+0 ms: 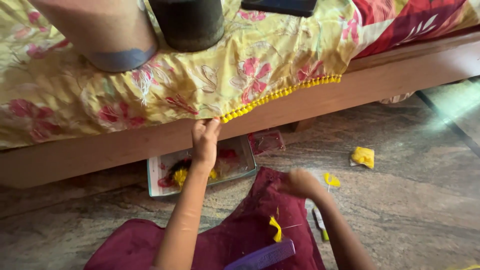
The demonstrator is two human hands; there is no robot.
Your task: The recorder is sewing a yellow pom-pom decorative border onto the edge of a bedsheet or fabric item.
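My left hand [205, 137] reaches up and pinches the edge of a yellow floral cloth [165, 85] where its row of small yellow tassels [280, 93] begins. My right hand [300, 183] is blurred, low over my maroon-clad knee [260, 225], beside a loose yellow tassel [331, 180] on the floor; whether it holds anything is unclear. Another yellow tassel with thread [275, 228] lies on my lap, next to a purple comb [265, 256].
The cloth drapes over a wooden bed frame [350, 90]. A clear box [245, 160] of yellow and red thread sits half under it. A yellow thread bundle [363, 156] and a small tool [320, 222] lie on the stone floor. Two cylinders [115, 35] stand on the bed.
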